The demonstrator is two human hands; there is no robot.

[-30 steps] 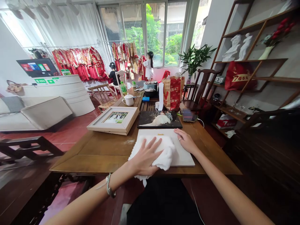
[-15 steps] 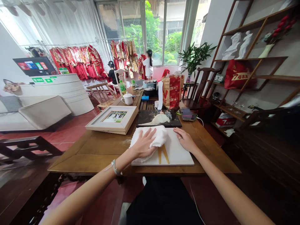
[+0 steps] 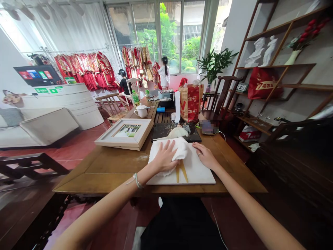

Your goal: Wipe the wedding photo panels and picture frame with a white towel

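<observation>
A white board (image 3: 199, 175) lies flat near the table's front edge. On its left half rests a crumpled white cloth (image 3: 181, 147). My left hand (image 3: 165, 158) presses flat on this cloth with its fingers spread, hiding part of it. Two narrow yellowish tapered shapes (image 3: 183, 172) show on the board below the cloth; their upper ends are covered. My right hand (image 3: 206, 156) lies on the board's right side, fingers stretched forward, nothing in them.
Behind the board is a black slab (image 3: 161, 130) bearing a pale shape. A picture frame (image 3: 135, 141) lies at left on the wooden table (image 3: 111, 173). Farther back stand a white lidded cup (image 3: 142, 110) and a red-and-brown paper bag (image 3: 191, 103). A phone-like device (image 3: 208, 127) with a cable lies right.
My left hand and the cloth have shifted slightly to the right and away from me across the board. The right hand stays in place.
</observation>
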